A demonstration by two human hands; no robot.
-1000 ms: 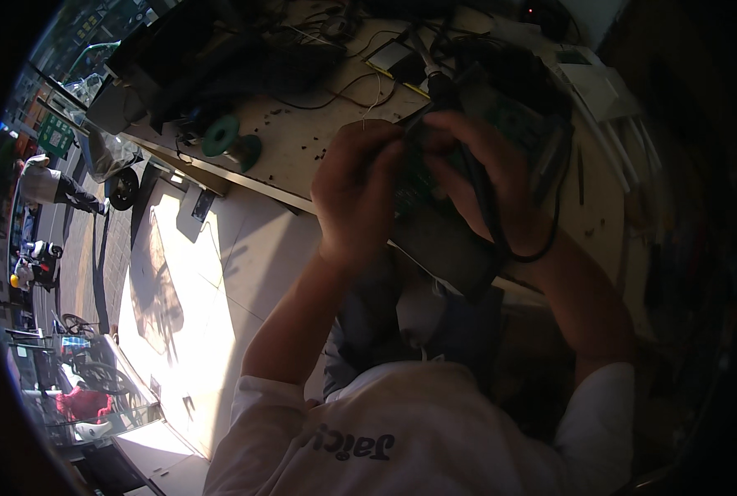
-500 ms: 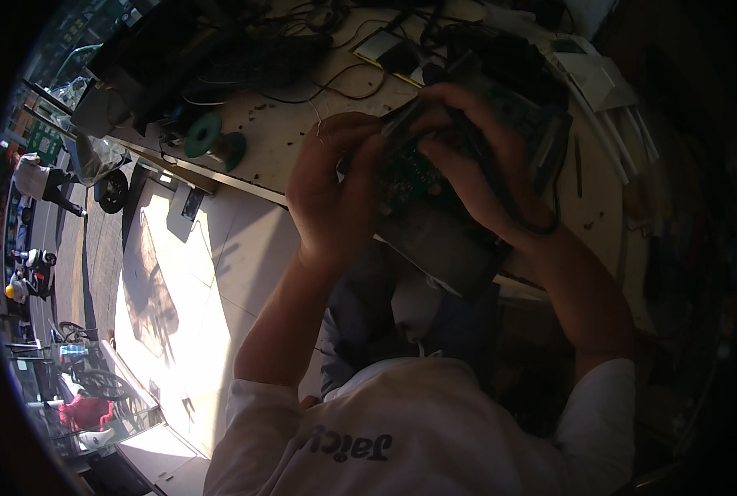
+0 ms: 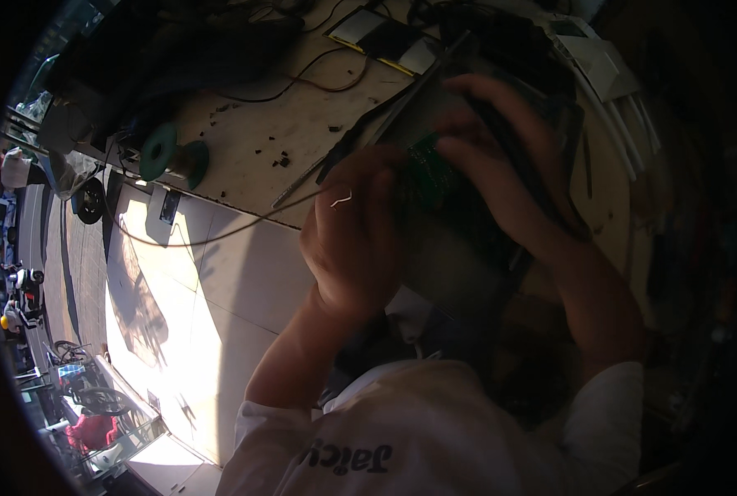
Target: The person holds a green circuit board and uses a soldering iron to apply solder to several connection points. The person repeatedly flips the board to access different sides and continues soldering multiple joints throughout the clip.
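Over the bench's near edge, a green circuit board (image 3: 424,169) lies between my hands, in shade. My left hand (image 3: 348,227) is closed at the board's left side. A thin solder wire (image 3: 244,229) runs from it in a loose loop towards the green spool (image 3: 160,153); its fingertips are hidden. My right hand (image 3: 509,157) is closed round a dark, corded pen-shaped tool that looks like a soldering iron (image 3: 513,153), with thumb and fingers close to the board. The tool's tip cannot be made out. Beneath the board is a large dark panel or casing (image 3: 447,264).
Dark scraps (image 3: 281,159) are scattered on the bench (image 3: 244,157). Behind them lie cables (image 3: 335,54) and a flat screen-like part with a yellow edge (image 3: 385,41). White pieces (image 3: 604,74) are stacked at the far right. Sunlit floor tiles (image 3: 162,306) lie at the left.
The view has shifted, and bench items now appear further left. My left hand is lower in the picture, and the solder wire now shows as a long loop. Both hands remain by the board.
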